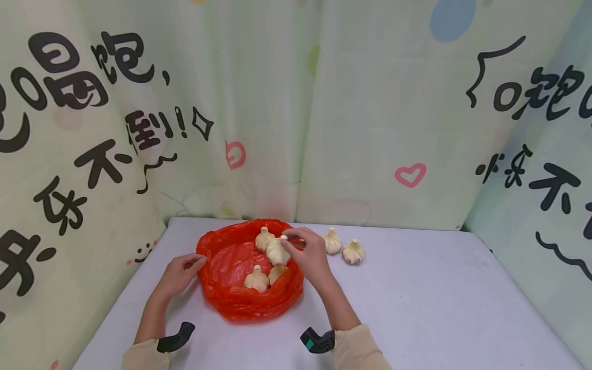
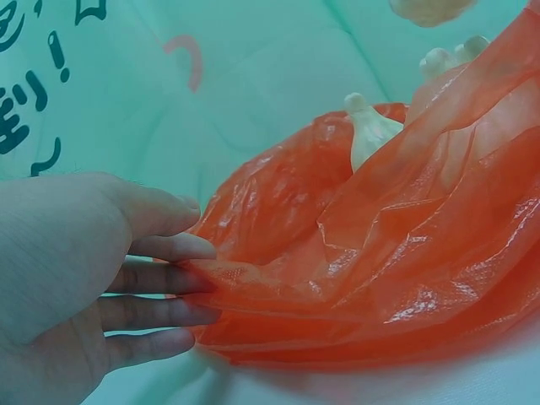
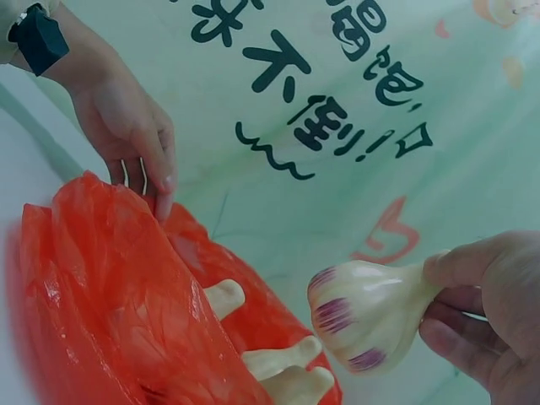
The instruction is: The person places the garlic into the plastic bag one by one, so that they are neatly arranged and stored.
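Right hand (image 1: pixel 307 252) pinching neck of garlic bulb (image 3: pixel 367 314) between thumb and fingers, holding it over right side of red plastic bag (image 1: pixel 222 259). Left hand (image 2: pixel 93 270) touching bag's left rim, fingers extending nearly straight, slightly apart. Held bulb showing creamy white, glossy, with purple streaks around rounded base. Other garlic bulbs (image 1: pixel 256 279) sitting inside bag; two bulbs (image 1: pixel 353 252) resting on white table (image 1: pixel 416 308) beyond right hand.
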Demonstrator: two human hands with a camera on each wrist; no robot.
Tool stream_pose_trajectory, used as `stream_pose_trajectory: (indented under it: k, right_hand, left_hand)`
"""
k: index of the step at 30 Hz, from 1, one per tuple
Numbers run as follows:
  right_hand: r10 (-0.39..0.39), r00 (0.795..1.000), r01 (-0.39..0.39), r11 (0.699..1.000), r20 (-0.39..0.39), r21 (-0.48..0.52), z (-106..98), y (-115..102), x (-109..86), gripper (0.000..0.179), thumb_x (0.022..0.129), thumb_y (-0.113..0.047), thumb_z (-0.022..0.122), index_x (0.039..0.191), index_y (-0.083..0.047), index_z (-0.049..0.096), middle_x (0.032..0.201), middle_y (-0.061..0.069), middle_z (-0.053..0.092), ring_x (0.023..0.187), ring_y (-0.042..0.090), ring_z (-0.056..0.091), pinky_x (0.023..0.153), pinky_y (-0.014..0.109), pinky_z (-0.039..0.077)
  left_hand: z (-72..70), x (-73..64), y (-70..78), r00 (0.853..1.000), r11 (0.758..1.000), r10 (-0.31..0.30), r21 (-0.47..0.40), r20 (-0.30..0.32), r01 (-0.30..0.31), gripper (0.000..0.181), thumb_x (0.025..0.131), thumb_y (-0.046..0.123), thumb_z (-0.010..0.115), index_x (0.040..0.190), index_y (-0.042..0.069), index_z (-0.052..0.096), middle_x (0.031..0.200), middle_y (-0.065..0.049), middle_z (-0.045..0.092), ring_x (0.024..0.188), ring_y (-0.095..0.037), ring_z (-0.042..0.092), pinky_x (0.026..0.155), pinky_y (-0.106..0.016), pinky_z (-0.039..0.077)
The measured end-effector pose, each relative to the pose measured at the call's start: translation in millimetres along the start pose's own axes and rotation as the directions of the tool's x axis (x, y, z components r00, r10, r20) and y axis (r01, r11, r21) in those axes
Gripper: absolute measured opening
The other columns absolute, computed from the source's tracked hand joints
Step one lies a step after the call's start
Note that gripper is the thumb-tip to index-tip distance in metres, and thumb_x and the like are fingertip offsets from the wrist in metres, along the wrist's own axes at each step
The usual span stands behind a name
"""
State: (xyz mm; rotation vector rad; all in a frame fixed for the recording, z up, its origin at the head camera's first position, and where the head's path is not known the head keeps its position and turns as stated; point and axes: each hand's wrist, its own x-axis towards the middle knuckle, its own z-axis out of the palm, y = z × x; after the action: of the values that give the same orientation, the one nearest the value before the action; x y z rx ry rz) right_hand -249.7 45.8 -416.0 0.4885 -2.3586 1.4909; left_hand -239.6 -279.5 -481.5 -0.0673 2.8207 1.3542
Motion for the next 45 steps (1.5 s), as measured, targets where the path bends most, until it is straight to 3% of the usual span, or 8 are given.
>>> stream_pose_trajectory:
  k: [7,11,16,23,29,45]
  right_hand:
    - [-0.026,0.999,0.026,0.999,0.022,-0.029,8.9,-4.5,4.1,0.019,0.086,-0.014,0.072,0.106,-0.013,0.072,0.101,0.004,0.070,0.093,0.018,0.067,0.079,0.031,0.059]
    - [-0.042,0.999,0.042,0.999,0.032,-0.007,13.3,-6.1,6.7,0.019,0.086,-0.013,0.072,0.105,-0.011,0.071,0.100,0.005,0.070,0.092,0.020,0.068,0.080,0.037,0.060]
    - [-0.067,0.996,0.067,0.998,0.058,0.003,20.3,-6.7,8.1,0.020,0.087,-0.012,0.071,0.107,-0.007,0.070,0.100,0.005,0.069,0.091,0.019,0.068,0.080,0.031,0.059]
    - [-0.080,0.993,0.076,0.996,0.081,0.046,30.1,-9.2,7.9,0.023,0.087,-0.011,0.071,0.109,-0.005,0.070,0.103,0.007,0.069,0.094,0.021,0.068,0.083,0.040,0.058]
    - [-0.067,0.993,0.066,0.998,0.099,0.009,36.7,-11.0,10.6,0.022,0.088,-0.015,0.071,0.110,-0.012,0.071,0.104,0.002,0.070,0.094,0.015,0.067,0.080,0.024,0.058]
    - [-0.056,0.986,0.052,0.998,0.156,0.031,60.8,-10.7,8.9,0.017,0.090,-0.017,0.068,0.106,-0.016,0.069,0.104,0.001,0.069,0.095,0.015,0.067,0.078,0.023,0.058]
  left_hand:
    - [-0.5,-0.5,1.0,1.000,1.000,-0.003,-0.002,-0.001,0.003,0.042,0.099,0.036,0.053,0.128,0.006,0.060,0.124,-0.017,0.063,0.110,-0.029,0.058,0.090,-0.039,0.056]
    - [-0.5,0.6,1.7,1.000,1.000,0.000,0.001,-0.004,0.000,0.043,0.099,0.037,0.053,0.128,0.006,0.060,0.123,-0.017,0.063,0.110,-0.029,0.057,0.090,-0.039,0.056]
    - [-0.4,0.9,2.6,1.000,1.000,-0.003,0.006,-0.003,0.003,0.041,0.099,0.035,0.053,0.127,0.005,0.061,0.122,-0.017,0.064,0.110,-0.028,0.058,0.091,-0.041,0.056]
    - [0.9,0.4,-0.3,1.000,1.000,-0.004,0.003,0.000,0.004,0.041,0.099,0.035,0.053,0.127,0.006,0.061,0.122,-0.016,0.064,0.110,-0.028,0.058,0.091,-0.041,0.056]
    - [0.9,0.8,0.9,1.000,1.000,-0.004,-0.005,0.004,0.004,0.042,0.099,0.037,0.053,0.127,0.008,0.061,0.122,-0.016,0.064,0.110,-0.029,0.058,0.091,-0.040,0.056]
    - [-0.7,-0.1,1.9,1.000,1.000,-0.014,-0.019,-0.006,0.014,0.041,0.099,0.035,0.053,0.128,0.007,0.061,0.124,-0.016,0.063,0.110,-0.027,0.058,0.091,-0.039,0.056]
